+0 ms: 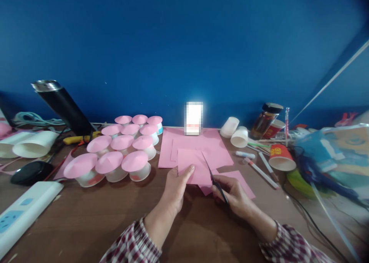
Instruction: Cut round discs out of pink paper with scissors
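My left hand [177, 186] grips a square sheet of pink paper [191, 161], its thumb lying on top near the lower left. In my right hand [235, 193] is a pair of dark scissors [218, 186], the blade pointing up and away along the sheet's right side. Whether the blades are closed on the paper I cannot tell. Beneath and behind the held sheet lie larger pink sheets [223, 147], and another pink piece [240, 180] rests by my right hand.
Left stand several small cups topped with pink cones [110, 162]. A power strip [29, 215], a black flask [65, 105] and paper cups [36, 143] lie farther left. To the right are white cups [239, 137], markers [261, 173], a jar [265, 120] and a red cup [282, 158].
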`<state>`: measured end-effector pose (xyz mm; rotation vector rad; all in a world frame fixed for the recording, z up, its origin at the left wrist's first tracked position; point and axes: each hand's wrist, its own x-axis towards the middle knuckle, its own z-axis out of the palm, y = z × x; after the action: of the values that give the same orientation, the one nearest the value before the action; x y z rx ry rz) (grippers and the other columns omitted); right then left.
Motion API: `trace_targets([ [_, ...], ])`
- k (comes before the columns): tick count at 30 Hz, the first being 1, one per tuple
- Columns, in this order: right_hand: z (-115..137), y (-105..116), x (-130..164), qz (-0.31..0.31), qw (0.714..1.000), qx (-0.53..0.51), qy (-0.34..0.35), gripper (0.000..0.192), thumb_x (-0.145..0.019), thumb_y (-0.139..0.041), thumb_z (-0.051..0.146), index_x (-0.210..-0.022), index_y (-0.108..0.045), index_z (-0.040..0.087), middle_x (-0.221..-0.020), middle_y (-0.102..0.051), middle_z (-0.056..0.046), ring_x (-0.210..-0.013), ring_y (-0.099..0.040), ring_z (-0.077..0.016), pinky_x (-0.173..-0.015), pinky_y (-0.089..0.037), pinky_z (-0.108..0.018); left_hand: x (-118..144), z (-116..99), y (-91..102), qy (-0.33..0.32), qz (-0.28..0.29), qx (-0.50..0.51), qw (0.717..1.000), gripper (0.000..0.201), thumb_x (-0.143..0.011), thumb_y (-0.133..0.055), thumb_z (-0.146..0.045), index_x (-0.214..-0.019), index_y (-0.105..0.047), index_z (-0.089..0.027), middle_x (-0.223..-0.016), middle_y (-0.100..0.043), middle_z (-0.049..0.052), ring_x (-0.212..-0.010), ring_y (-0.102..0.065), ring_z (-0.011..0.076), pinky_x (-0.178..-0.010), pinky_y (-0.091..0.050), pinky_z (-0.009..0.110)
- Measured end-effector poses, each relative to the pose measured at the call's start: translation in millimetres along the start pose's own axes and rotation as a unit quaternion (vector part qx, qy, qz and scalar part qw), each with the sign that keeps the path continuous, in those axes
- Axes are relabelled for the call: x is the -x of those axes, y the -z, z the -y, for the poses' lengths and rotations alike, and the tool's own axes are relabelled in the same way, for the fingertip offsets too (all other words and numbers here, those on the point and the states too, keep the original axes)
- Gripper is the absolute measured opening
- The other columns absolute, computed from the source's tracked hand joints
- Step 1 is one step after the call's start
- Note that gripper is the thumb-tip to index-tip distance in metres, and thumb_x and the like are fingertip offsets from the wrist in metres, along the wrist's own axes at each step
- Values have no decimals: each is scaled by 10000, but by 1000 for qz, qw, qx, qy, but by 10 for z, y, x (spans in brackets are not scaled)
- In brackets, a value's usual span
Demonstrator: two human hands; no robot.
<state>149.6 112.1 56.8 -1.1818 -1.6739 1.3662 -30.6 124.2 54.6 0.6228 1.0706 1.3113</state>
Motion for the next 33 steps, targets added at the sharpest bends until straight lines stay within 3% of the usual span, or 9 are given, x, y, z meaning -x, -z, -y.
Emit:
trace_targets([
  [25,28,-5,1,2,1000,10,1,263,-845,-582,400,-811,-605,140,-556,-449,36,-491,-369,-91,-449,-299,-207,-35,21,13,0,-18,-9,1000,446,-638,-756,-390,-947,-664,-82,-931,-698,154,-841,-654,261,-775,-499,381],
  [33,21,-9,-4,-4,1000,-6,-5,287,-828,-596,424,-762,-584,145,-536,-446,44,-474,-367,-88,-442,-299,-210,-23,9,10,-9,3,5,1000,431,-638,-753,-391,-929,-676,-83,-887,-709,150,-791,-663,252,-723,-508,358],
])
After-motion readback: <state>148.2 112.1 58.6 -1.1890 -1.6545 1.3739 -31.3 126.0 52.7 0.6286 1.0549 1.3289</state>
